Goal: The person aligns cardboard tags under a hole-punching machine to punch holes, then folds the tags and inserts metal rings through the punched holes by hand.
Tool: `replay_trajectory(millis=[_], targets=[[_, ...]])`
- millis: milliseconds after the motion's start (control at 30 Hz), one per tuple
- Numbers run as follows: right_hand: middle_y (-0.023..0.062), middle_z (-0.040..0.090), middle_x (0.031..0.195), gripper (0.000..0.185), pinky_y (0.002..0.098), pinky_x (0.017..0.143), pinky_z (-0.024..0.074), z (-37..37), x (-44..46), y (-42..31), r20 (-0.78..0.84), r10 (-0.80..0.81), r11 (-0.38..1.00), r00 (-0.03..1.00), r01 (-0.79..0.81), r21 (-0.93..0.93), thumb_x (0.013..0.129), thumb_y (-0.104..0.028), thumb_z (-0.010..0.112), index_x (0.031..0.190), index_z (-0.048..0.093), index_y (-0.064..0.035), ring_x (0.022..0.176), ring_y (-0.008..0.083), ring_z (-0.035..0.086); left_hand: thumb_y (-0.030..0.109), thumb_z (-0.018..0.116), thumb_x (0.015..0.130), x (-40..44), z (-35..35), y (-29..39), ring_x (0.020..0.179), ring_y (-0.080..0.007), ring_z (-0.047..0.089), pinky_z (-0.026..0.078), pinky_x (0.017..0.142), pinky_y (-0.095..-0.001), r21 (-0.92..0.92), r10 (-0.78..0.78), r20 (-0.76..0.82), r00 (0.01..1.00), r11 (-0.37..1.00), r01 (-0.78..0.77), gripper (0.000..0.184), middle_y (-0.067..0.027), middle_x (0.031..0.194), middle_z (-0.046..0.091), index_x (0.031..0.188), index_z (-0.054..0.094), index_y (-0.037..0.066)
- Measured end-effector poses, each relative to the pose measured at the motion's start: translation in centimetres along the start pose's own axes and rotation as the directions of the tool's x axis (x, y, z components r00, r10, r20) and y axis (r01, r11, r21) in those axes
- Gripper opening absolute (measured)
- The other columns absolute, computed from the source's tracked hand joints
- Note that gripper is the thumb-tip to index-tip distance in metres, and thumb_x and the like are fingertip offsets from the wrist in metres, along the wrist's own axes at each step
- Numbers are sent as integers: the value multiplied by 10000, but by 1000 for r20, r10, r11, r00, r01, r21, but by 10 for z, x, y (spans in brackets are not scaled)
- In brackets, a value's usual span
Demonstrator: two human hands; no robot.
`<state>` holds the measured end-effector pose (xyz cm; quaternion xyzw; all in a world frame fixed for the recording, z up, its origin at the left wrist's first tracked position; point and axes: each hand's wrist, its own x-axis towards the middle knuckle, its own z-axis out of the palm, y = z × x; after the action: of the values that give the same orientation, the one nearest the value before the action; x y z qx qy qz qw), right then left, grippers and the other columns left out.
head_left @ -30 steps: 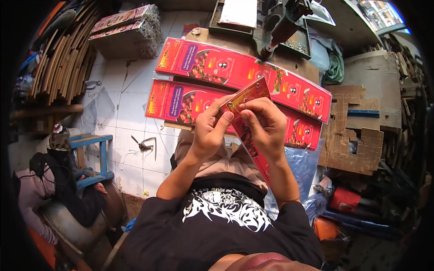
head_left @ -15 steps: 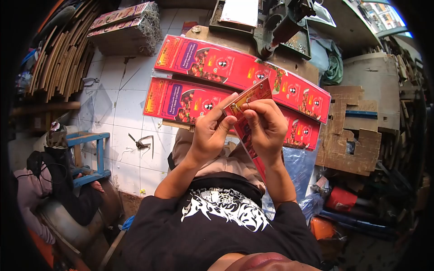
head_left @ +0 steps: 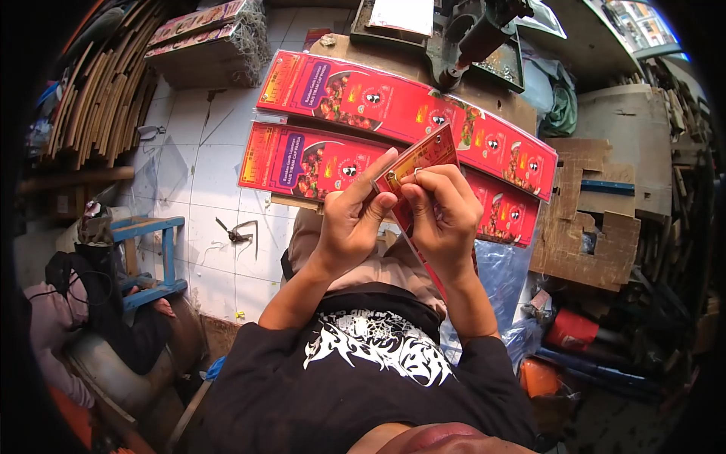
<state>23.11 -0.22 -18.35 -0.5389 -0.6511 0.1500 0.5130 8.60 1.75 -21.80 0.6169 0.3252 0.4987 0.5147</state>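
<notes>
A long red printed panel [head_left: 435, 150] with a yellow end and a small corner hole is held tilted in front of my chest. My left hand [head_left: 352, 223] grips its left edge between thumb and fingers. Close to the yellow end, my right hand [head_left: 445, 216] is closed in a pinch. A tiny pale bit shows at those fingertips, too small to name. Behind both hands lie two rows of similar red panels, an upper stack [head_left: 408, 102] and a lower stack [head_left: 265, 159], on a brown board [head_left: 514, 117].
A drill-press-like machine [head_left: 484, 41] stands beyond the panels, beside a tray of scraps [head_left: 503, 72]. Cut cardboard [head_left: 590, 257] lies at right. Blue wooden frame [head_left: 168, 250], wood strips [head_left: 98, 106] and a bundle of strung panels [head_left: 200, 53] are at left. Another person's dark-clothed leg shows lower left.
My right fingers have shifted slightly at the panel's yellow end, and the thin loop seen there earlier is now mostly covered. My left hand keeps its grip; the view has moved a little.
</notes>
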Motion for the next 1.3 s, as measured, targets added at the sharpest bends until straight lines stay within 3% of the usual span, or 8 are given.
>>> replay_trajectory(millis=[267, 333, 400, 600, 667, 800, 867, 1300], targets=[[121, 602, 791, 81, 335, 564, 479, -4, 6, -7, 71, 19, 1000, 997, -18, -16, 818, 2, 686, 883, 638, 7, 650, 256, 611, 103, 605, 948, 1, 0, 7, 593, -26, 341, 273, 527, -194, -15, -76, -27, 997, 997, 75, 453, 56, 660, 446, 1372, 494, -10], [122, 599, 788, 82, 340, 564, 480, -4, 7, -8, 86, 43, 999, 995, -41, -27, 817, 3, 686, 881, 636, 8, 649, 259, 611, 102, 606, 948, 0, -1, 6, 595, -25, 343, 277, 529, -192, -4, -77, -24, 997, 997, 77, 453, 55, 663, 452, 1372, 495, -10], [93, 603, 771, 55, 274, 544, 447, -3, 8, -9, 70, 34, 999, 997, -31, -36, 820, -3, 689, 835, 638, 10, 621, 176, 586, 102, 606, 947, -1, -2, 4, 597, -24, 346, 280, 531, -191, 8, -80, -21, 997, 997, 80, 453, 55, 665, 458, 1372, 495, -10], [100, 604, 783, 53, 275, 553, 448, 0, 2, -7, 56, 13, 998, 998, -10, -56, 839, -13, 679, 851, 633, 11, 626, 183, 583, 93, 600, 949, -2, -2, 0, 614, -18, 361, 289, 543, -185, -26, -73, -1, 997, 997, 73, 444, 57, 683, 473, 1369, 498, -11], [112, 597, 786, 50, 300, 554, 455, -1, 4, -5, 67, 40, 999, 997, -39, -11, 840, -10, 668, 858, 626, 9, 630, 218, 589, 49, 574, 956, 0, -2, 2, 653, -21, 478, 412, 591, -179, -83, -57, -1, 998, 995, 57, 436, 4, 730, 597, 1379, 484, -4], [121, 586, 780, 44, 316, 548, 451, -3, 4, -3, 81, 68, 995, 994, -74, 68, 852, -16, 653, 860, 616, 6, 624, 241, 585, 34, 558, 961, 1, 7, -4, 723, -25, 529, 448, 660, -178, -231, -50, -67, 996, 972, 33, 432, -27, 838, 659, 1383, 476, -8], [120, 587, 779, 43, 317, 549, 453, -3, 4, -4, 84, 68, 995, 994, -73, 61, 851, -15, 653, 861, 616, 5, 626, 241, 586, 24, 547, 965, 1, 4, -3, 739, -26, 542, 459, 670, -182, -190, -45, -40, 998, 981, 36, 426, -36, 868, 674, 1383, 476, -8], [123, 583, 783, 77, 340, 554, 472, 0, 3, -12, 71, 20, 999, 997, -17, -40, 823, 6, 671, 873, 613, 4, 635, 263, 603, 38, 574, 948, -3, -2, -6, 613, -17, 422, 373, 556, -178, -54, -31, 0, 1000, 998, 31, 433, 21, 672, 533, 1371, 493, -5]])
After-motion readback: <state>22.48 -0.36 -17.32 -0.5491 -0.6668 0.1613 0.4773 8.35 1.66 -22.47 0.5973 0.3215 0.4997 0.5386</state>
